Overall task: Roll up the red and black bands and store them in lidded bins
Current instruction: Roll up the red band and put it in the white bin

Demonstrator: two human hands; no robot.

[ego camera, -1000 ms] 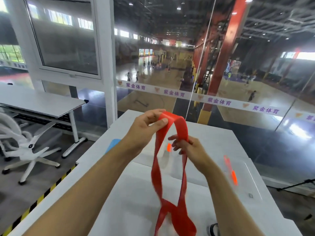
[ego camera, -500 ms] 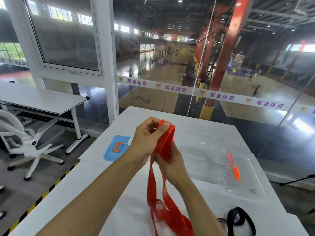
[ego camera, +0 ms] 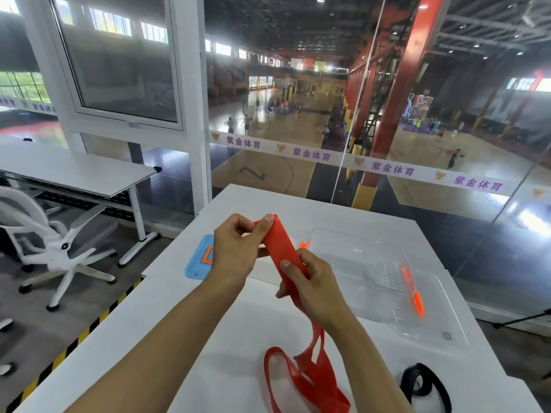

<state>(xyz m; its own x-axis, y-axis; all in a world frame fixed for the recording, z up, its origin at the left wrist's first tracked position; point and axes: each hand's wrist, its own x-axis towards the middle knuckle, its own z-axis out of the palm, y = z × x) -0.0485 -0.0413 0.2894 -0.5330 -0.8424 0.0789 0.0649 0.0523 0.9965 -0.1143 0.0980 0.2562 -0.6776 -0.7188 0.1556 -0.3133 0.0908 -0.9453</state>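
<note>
– Red band (ego camera: 281,248), where is it?
– Up over the white counter (ego camera: 226,323). The left hand (ego camera: 238,248) pinches its top end. The right hand (ego camera: 310,284) is closed around it lower down. The rest hangs and piles on the counter.
– And the black band (ego camera: 429,383)?
– Lying near the right arm. 1 clear bin (ego camera: 387,281) sits behind, and a blue lid (ego camera: 198,263) is on the left.

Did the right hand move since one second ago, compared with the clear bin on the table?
Yes. The right hand has slid down the red band toward the person; earlier it was level with the clear bin's far edge, now alongside its middle.
</note>
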